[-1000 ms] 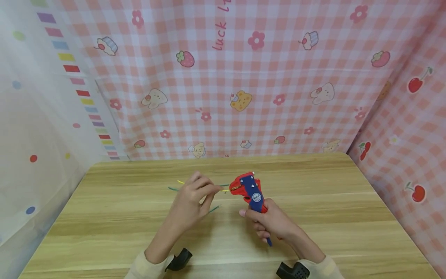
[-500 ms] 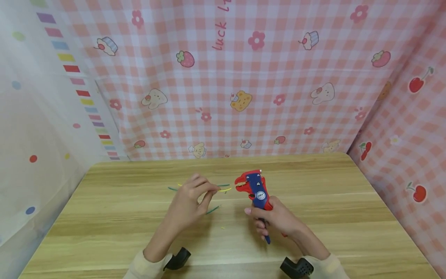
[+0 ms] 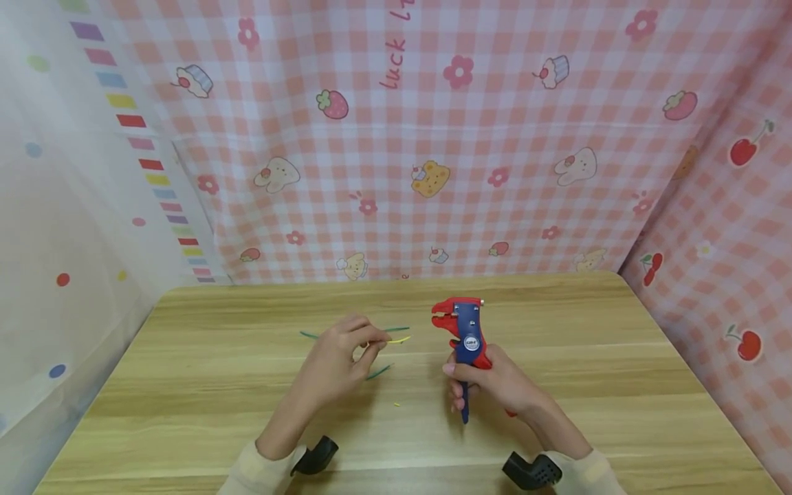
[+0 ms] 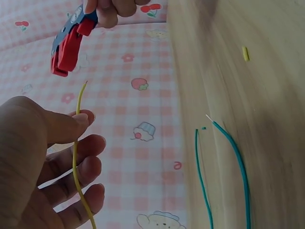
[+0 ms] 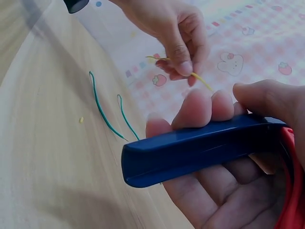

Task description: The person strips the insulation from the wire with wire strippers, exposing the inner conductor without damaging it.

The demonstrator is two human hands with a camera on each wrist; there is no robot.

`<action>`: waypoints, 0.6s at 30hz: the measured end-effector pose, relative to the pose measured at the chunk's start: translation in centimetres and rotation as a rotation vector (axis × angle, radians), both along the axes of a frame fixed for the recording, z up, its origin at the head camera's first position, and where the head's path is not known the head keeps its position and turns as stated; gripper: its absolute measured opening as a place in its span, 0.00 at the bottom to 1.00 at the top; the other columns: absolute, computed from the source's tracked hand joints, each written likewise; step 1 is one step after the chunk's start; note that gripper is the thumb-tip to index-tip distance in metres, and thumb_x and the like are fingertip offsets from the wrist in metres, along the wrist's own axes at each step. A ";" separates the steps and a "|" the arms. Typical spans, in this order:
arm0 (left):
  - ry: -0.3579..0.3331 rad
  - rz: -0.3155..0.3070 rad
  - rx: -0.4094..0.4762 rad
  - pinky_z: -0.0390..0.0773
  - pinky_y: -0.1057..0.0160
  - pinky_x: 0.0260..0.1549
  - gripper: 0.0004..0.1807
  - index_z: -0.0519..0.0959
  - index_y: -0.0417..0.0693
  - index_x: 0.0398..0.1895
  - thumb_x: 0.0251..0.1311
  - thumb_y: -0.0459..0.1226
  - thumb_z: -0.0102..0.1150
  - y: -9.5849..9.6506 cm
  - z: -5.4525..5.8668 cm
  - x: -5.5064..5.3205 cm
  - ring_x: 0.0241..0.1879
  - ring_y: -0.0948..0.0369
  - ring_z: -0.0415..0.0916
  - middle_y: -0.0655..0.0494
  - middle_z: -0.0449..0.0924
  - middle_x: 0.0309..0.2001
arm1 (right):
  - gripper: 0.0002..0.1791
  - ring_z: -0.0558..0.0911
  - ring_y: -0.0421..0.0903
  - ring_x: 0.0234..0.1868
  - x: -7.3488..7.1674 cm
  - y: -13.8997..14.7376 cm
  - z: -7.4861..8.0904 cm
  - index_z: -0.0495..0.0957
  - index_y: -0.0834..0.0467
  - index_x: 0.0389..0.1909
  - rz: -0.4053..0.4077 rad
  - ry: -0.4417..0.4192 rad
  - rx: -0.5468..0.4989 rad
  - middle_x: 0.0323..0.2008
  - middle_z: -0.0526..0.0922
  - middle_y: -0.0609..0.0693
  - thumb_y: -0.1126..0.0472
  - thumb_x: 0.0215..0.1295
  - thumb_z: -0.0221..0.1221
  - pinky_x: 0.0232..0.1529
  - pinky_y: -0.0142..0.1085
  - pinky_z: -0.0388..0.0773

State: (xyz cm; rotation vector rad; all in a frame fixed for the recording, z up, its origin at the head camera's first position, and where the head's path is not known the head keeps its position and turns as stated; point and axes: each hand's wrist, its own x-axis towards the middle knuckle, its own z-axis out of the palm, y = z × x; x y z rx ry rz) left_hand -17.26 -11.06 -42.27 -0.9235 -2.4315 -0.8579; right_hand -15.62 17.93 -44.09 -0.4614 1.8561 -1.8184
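Note:
My left hand [image 3: 339, 352] pinches a thin yellow wire [image 4: 75, 169] between thumb and forefinger. A short tip of that wire stands out past the fingers, with a small bare end in the left wrist view. My right hand [image 3: 495, 385] grips a red and blue wire stripper [image 3: 468, 326] by its handles, its red jaws apart and facing left. There is a gap between those jaws and the yellow wire. On the table under my left hand lie two green wires, a nearer one [image 4: 240, 160] with a bare end and another one [image 4: 200, 167] beside it.
A small yellow piece of insulation [image 3: 397, 404] lies on the wooden table [image 3: 619, 385], in front of the wires. A tiny green scrap [image 4: 204, 128] is by the ends of the green wires. A pink checked cloth [image 3: 526, 206] hangs behind the table.
The stripper has come off the yellow wire's end and moved right, its jaws opening. A yellow bit of insulation has appeared on the table. My left hand stays nearly in place.

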 end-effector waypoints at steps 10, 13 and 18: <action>-0.113 0.023 -0.020 0.83 0.62 0.32 0.04 0.88 0.49 0.37 0.64 0.31 0.68 -0.6 -1.0 -0.7 0.33 0.66 0.79 0.61 0.82 0.33 | 0.18 0.85 0.47 0.29 -0.4 0.7 0.0 0.71 0.68 0.45 -0.033 -0.023 0.008 0.27 0.81 0.49 0.54 0.75 0.60 0.42 0.47 0.87; -0.126 0.030 -0.022 0.83 0.62 0.33 0.04 0.88 0.49 0.37 0.63 0.31 0.68 -0.8 -1.3 -0.9 0.33 0.65 0.80 0.60 0.83 0.32 | 0.17 0.85 0.47 0.29 -0.4 0.8 0.0 0.72 0.65 0.45 -0.044 -0.023 0.013 0.27 0.81 0.49 0.54 0.75 0.60 0.43 0.47 0.87; -0.159 0.040 -0.044 0.84 0.62 0.33 0.03 0.88 0.47 0.37 0.63 0.31 0.68 -1.1 -1.7 -1.2 0.33 0.66 0.79 0.59 0.83 0.33 | 0.18 0.86 0.47 0.29 -0.5 1.0 -0.1 0.72 0.66 0.45 -0.071 -0.010 0.027 0.27 0.82 0.49 0.53 0.74 0.61 0.42 0.46 0.87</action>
